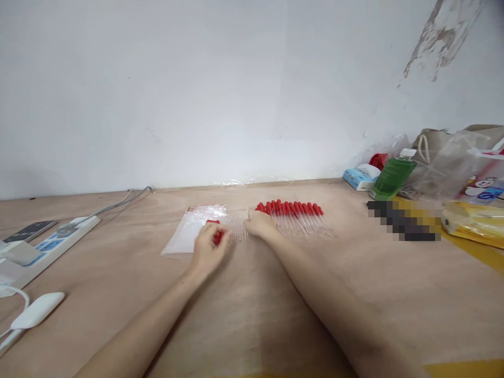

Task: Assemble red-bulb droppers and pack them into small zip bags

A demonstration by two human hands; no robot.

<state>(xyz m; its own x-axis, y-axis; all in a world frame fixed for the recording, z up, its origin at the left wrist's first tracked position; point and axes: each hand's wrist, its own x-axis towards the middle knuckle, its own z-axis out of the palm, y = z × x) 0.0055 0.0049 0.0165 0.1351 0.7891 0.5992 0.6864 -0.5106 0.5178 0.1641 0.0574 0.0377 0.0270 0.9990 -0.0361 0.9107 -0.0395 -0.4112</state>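
My left hand (207, 249) is closed around red rubber bulbs (218, 238), and more red shows just beyond its fingers. My right hand (260, 224) reaches over thin clear dropper tubes (236, 227) laid side by side between the hands. Its fingers are pinched together at the right end of that row; whether a tube is between them is too small to make out. Right of it lies a row of droppers with red bulbs (295, 210), their clear tubes pointing toward me. A clear zip bag (179, 236) lies flat on the table, partly behind my left hand.
At left are a white power strip (51, 249) with plugs and cables, a phone (31, 231) and a white cable piece (37, 310). Along the right stand a tissue pack (358, 179), a green bottle (394, 176), plastic bags (449, 163) and a yellow packet (476, 223).
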